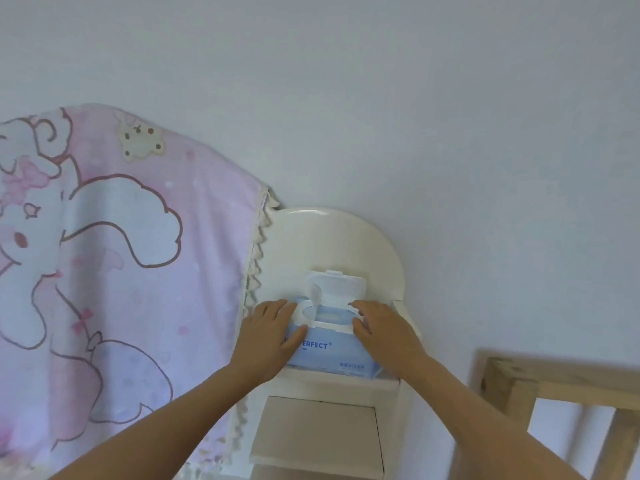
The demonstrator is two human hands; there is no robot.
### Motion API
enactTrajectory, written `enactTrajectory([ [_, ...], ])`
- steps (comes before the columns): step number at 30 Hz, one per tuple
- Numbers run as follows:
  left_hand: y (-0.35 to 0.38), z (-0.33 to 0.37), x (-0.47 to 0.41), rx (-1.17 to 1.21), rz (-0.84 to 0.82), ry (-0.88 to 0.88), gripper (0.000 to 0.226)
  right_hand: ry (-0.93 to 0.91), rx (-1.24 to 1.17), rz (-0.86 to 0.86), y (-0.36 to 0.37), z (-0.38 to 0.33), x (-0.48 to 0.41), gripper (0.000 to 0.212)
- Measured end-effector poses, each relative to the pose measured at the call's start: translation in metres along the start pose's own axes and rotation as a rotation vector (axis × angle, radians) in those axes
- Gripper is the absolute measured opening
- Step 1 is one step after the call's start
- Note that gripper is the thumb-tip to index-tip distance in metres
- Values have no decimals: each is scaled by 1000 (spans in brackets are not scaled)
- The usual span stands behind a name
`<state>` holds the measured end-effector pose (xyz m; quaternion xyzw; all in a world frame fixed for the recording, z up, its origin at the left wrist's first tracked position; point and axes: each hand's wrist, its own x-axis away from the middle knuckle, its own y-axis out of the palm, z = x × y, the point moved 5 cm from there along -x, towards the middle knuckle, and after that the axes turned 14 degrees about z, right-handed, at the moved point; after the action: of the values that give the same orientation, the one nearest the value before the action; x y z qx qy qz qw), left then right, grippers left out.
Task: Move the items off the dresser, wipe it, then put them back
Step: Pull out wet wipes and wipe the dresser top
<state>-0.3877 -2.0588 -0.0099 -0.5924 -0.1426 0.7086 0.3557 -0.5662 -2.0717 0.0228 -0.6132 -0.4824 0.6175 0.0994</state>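
Wet-wipe pack (322, 355) sits on top of the dresser (381, 258), at its front edge, roughly centred between the left and right edges. Flip lid (341, 284) stands open and tilted back toward the curved back panel; a wipe tuft (317, 292) pokes up through the opening. Long axis of the pack runs left–right, parallel to the front edge. Left hand (266, 337) lies flat over the pack's left end, fingers spread, thumb along the front face; not clamped, resting on it. Right hand (379, 329) lies over the right end, fingers slightly curled at the rim of the lid frame, also pressing, not gripping. Each hand covers its own end, so neither is nearer; the pack lies directly between and under both palms, and a two-handed lift would go along the short axis, toward the body. Judgement: either the pack is about to come off the top, or a wipe is about to be drawn; cannot tell which. No other item visible on the dresser top. Pink cartoon blanket (114, 254) hangs just beside the left edge; wooden frame (512, 382) stands well apart to the right.
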Motion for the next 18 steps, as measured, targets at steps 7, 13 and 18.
enactTrajectory([
  [7, 28, -2, 0, 57, -98, -6, 121, -45, 83, -123, 1, 4, -25, 23],
  [13, 29, 0, 1, 50, -36, 0, 109, -239, 248, -239, -2, -20, -47, 22],
  [18, 36, 0, 2, 25, -94, 52, 56, -370, 344, -370, 8, -32, -64, 22],
])
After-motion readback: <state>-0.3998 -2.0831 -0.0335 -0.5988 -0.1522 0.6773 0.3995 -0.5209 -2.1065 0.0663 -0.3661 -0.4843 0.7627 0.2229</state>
